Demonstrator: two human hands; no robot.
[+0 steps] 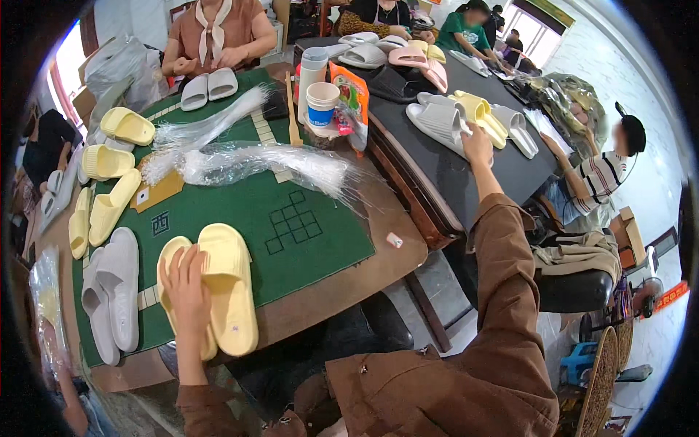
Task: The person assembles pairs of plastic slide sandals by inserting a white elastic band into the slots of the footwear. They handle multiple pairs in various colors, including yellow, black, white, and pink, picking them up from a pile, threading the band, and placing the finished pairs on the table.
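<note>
Bright, even light is falling; a pale rectangular window [539, 33] is glaring top right, a clear crinkled plastic bundle [247, 163] is glinting, and lines are curving (fisheye-style) toward black corners.

A small workshop with white walls [644, 62]. In front of me, yellow and grey slippers [126, 291] line the left edge of a green-topped worktop [328, 255], with clear plastic strands [269, 164] heaped toward its far edge. More slippers lie on a dark worktop [433, 182] alongside; several people [251, 36] are gathered around the edges.
</note>
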